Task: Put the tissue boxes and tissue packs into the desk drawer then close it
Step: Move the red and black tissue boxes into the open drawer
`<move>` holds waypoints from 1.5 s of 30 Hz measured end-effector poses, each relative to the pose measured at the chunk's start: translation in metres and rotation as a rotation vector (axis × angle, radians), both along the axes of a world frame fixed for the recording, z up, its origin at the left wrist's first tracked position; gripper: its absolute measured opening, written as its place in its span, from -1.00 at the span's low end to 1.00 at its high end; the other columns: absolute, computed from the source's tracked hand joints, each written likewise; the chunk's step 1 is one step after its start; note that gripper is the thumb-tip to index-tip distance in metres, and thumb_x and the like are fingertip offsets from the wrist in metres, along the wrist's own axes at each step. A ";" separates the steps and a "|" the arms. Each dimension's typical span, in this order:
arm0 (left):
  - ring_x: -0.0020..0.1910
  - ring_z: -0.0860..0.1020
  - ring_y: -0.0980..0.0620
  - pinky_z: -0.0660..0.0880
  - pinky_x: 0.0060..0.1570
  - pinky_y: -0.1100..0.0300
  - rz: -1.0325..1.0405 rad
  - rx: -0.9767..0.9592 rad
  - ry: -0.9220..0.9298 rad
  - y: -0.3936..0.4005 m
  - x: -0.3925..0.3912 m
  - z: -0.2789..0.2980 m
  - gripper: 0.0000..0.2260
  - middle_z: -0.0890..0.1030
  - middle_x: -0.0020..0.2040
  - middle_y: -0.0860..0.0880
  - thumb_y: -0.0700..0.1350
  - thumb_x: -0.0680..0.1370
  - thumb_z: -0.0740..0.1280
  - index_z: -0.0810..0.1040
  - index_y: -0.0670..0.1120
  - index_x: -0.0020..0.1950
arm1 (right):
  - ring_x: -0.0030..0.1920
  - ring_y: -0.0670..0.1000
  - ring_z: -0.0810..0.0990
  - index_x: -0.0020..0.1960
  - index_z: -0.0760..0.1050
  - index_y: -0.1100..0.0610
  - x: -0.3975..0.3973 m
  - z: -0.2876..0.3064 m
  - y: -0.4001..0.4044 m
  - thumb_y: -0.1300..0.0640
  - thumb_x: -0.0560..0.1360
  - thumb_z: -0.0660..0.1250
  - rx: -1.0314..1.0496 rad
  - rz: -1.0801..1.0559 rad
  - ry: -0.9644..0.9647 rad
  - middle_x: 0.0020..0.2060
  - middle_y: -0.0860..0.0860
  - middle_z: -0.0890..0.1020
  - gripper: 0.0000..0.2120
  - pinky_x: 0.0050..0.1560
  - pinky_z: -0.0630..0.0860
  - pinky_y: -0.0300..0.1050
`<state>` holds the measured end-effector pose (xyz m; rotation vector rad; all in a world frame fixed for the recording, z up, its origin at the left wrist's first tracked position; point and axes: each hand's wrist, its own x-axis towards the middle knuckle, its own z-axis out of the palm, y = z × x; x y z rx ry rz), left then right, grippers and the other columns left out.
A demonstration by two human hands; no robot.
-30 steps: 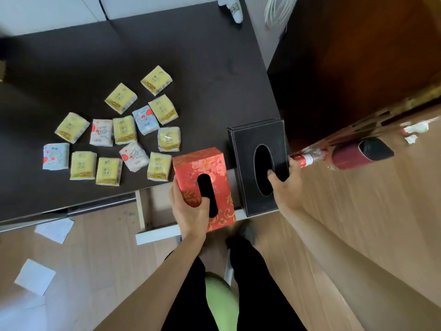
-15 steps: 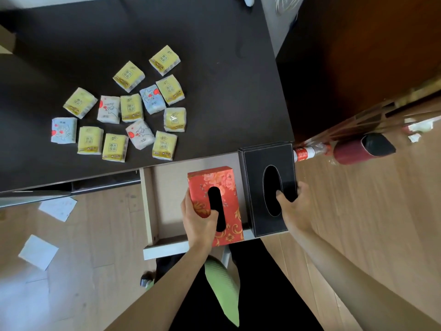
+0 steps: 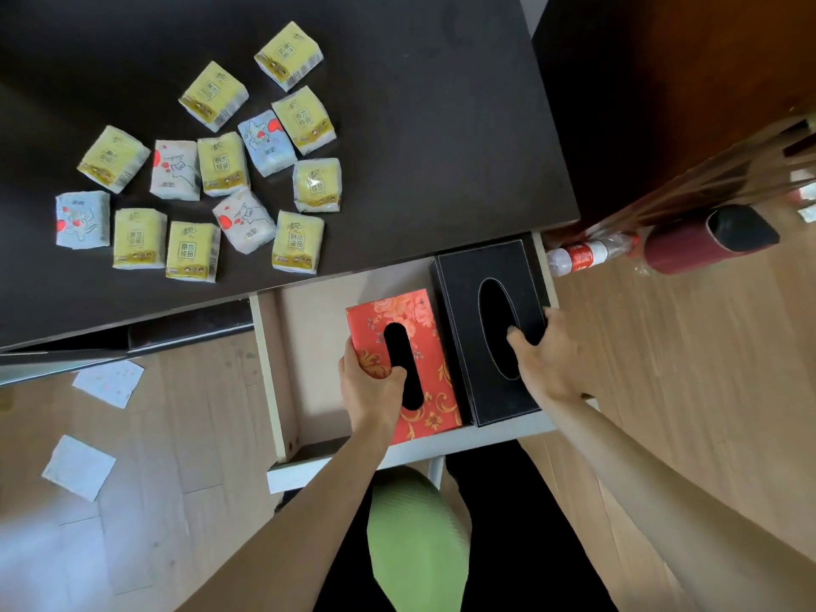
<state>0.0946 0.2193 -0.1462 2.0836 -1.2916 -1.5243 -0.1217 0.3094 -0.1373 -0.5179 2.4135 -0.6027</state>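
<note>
The pale desk drawer [image 3: 273, 382] stands pulled out under the dark desk [image 3: 424, 139]. A red floral tissue box [image 3: 424, 333] lies inside it, and my left hand [image 3: 373, 390] grips the box's near end with the thumb in the slot. To its right a black tissue box [image 3: 477, 280] fills the drawer's right side; my right hand [image 3: 547, 360] holds it with fingers in the oval opening. Several small tissue packs [image 3: 207, 170], yellow and white-blue, lie scattered on the desk's left half.
A dark wooden cabinet [image 3: 662, 81] stands right of the desk, with a bottle [image 3: 583, 256] and a dark red cylinder [image 3: 689, 245] on the floor beside it. Paper sheets [image 3: 79, 466] lie on the wooden floor at left. A green seat [image 3: 415, 536] shows between my legs.
Both hands have carried the red and black boxes from the desk's front edge down into the open drawer. The view has shifted so more of the drawer shows.
</note>
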 end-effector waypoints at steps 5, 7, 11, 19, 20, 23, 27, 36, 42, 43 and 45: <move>0.09 0.60 -0.02 0.59 0.10 -0.10 -0.033 0.015 0.009 0.000 -0.001 -0.020 -0.40 0.59 0.17 -0.02 -0.21 0.38 0.44 0.39 0.03 0.39 | 0.02 0.12 0.69 0.33 0.46 0.11 0.003 -0.017 -0.005 -0.17 0.47 0.39 0.066 0.087 0.112 0.00 0.01 0.71 -0.46 -0.01 0.63 0.05; 0.08 0.60 -0.02 0.59 0.10 -0.09 -0.050 0.011 0.027 -0.001 0.001 -0.025 -0.41 0.59 0.17 -0.02 -0.19 0.37 0.43 0.39 0.03 0.38 | 0.09 0.15 0.70 0.39 0.44 0.15 0.006 -0.021 -0.004 -0.13 0.48 0.44 0.097 0.124 0.158 0.08 0.06 0.72 -0.41 0.03 0.60 0.05; 0.13 0.58 0.02 0.58 0.05 0.06 -0.070 0.013 0.071 -0.001 0.006 -0.023 -0.46 0.59 0.16 0.06 -0.13 0.43 0.46 0.39 0.11 0.36 | 0.28 0.18 0.63 0.49 0.38 0.21 0.015 -0.017 -0.003 0.00 0.54 0.46 0.091 0.117 0.157 0.27 0.14 0.65 -0.39 0.20 0.56 0.09; 0.06 0.49 0.18 0.55 -0.16 0.29 -0.533 -0.157 0.038 -0.067 0.018 -0.014 -0.20 0.29 0.46 0.03 0.06 0.47 0.46 0.04 0.16 0.56 | 0.55 0.08 0.28 0.53 0.35 0.18 0.002 -0.005 -0.057 0.12 0.59 0.35 -0.143 0.552 0.329 0.52 0.07 0.39 -0.46 0.48 0.29 -0.05; 0.06 0.52 0.15 0.56 -0.16 0.24 -0.673 -0.203 -0.042 -0.077 0.018 -0.012 -0.23 0.24 0.48 0.02 0.12 0.48 0.43 0.05 0.16 0.56 | 0.56 0.11 0.27 0.56 0.32 0.20 -0.003 -0.007 -0.065 0.13 0.58 0.36 -0.110 0.636 0.363 0.53 0.10 0.37 -0.42 0.52 0.28 0.00; 0.21 0.53 -0.04 0.52 0.06 0.03 -1.037 -0.362 -0.229 -0.097 0.019 -0.011 -0.40 0.31 0.46 -0.01 0.23 0.49 0.32 0.29 0.07 0.47 | 0.57 0.16 0.25 0.61 0.21 0.23 -0.016 -0.015 -0.076 0.11 0.54 0.38 0.019 0.828 0.430 0.56 0.15 0.33 -0.29 0.55 0.28 0.13; 0.18 0.51 -0.02 0.47 -0.04 0.07 -1.205 -0.543 -0.268 -0.101 0.012 -0.013 -0.50 0.52 0.24 0.00 0.24 0.51 0.27 0.38 0.03 0.37 | 0.59 0.15 0.23 0.64 0.16 0.21 -0.029 -0.025 -0.070 0.11 0.52 0.42 0.067 0.939 0.504 0.60 0.12 0.28 -0.22 0.57 0.23 0.12; 0.14 0.55 -0.13 0.38 -0.16 0.04 -1.392 -0.992 -0.534 -0.099 -0.005 -0.035 -0.57 0.57 0.17 -0.03 0.25 0.53 0.14 0.37 0.01 0.27 | 0.66 0.02 -0.01 0.69 0.01 0.14 -0.038 -0.049 -0.045 0.07 0.52 0.45 0.035 0.951 0.637 0.69 0.04 0.04 -0.10 0.54 -0.03 -0.18; 0.08 0.58 -0.23 0.38 -0.15 0.03 -1.391 -1.152 -0.627 -0.102 -0.010 -0.030 -0.64 0.62 0.10 -0.12 0.24 0.55 0.17 0.45 -0.01 0.10 | 0.66 -0.03 0.00 0.69 0.04 0.09 -0.030 -0.034 -0.030 0.04 0.54 0.42 0.094 0.895 0.561 0.69 -0.03 0.03 -0.15 0.58 0.08 -0.07; 0.09 0.58 -0.25 0.42 -0.10 0.02 -1.391 -1.141 -0.628 -0.100 -0.010 -0.028 -0.63 0.62 0.12 -0.14 0.23 0.56 0.18 0.47 -0.02 0.15 | 0.66 -0.03 0.02 0.69 0.07 0.10 -0.026 -0.029 -0.027 0.06 0.54 0.42 0.088 0.865 0.536 0.69 -0.02 0.05 -0.17 0.60 0.09 -0.06; 0.12 0.57 -0.25 0.45 -0.05 0.01 -1.409 -1.140 -0.644 -0.099 -0.010 -0.027 -0.63 0.61 0.15 -0.14 0.23 0.57 0.17 0.48 -0.01 0.18 | 0.66 -0.04 0.05 0.69 0.09 0.09 -0.021 -0.027 -0.021 0.05 0.54 0.42 0.084 0.828 0.538 0.69 -0.03 0.08 -0.17 0.61 0.13 -0.03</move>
